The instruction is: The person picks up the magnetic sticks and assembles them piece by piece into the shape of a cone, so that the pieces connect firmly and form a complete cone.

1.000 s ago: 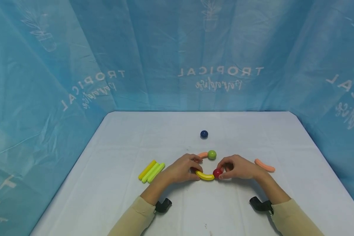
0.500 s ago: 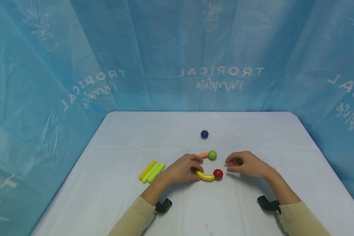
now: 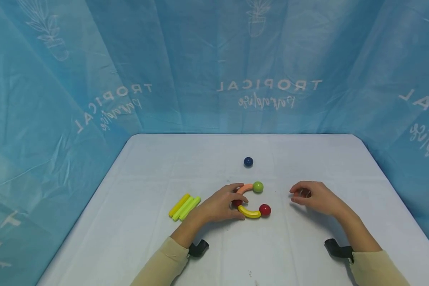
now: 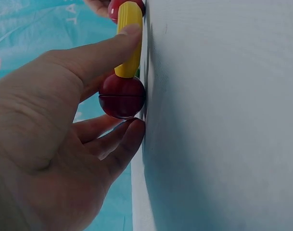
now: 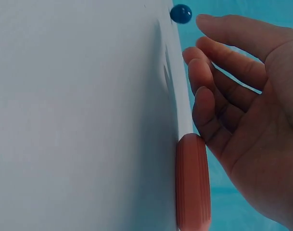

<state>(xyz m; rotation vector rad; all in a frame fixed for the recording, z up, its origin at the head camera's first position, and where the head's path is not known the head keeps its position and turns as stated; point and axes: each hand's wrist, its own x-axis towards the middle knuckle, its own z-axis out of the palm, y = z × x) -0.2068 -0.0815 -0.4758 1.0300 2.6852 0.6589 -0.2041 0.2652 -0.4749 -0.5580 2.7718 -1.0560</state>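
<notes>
A C-shaped chain of toy pieces lies on the white table. It has a peach curved stick point(image 3: 246, 188) with a green ball point(image 3: 258, 187) at its end, a dark red ball point(image 4: 122, 96), a yellow curved stick point(image 3: 250, 213) and a second red ball point(image 3: 265, 210). My left hand point(image 3: 219, 204) holds the chain's left bend, thumb on the yellow stick and fingers curled around the dark red ball. Off to the right, my right hand point(image 3: 316, 197) hovers with loosely curled fingers, holding nothing. Below it, a loose peach stick point(image 5: 193, 183) shows in the right wrist view, hidden from the head.
Several straight yellow and lime sticks point(image 3: 184, 207) lie side by side left of my left hand. A dark blue ball point(image 3: 248, 161) sits farther back on the table point(image 3: 186, 159). Blue printed curtains point(image 3: 186, 79) hang around the back and sides.
My right hand has let go of the red ball at the yellow stick's end and moved right, covering the loose peach stick in the head view. The left hand stays on the chain, fingers slightly shifted.
</notes>
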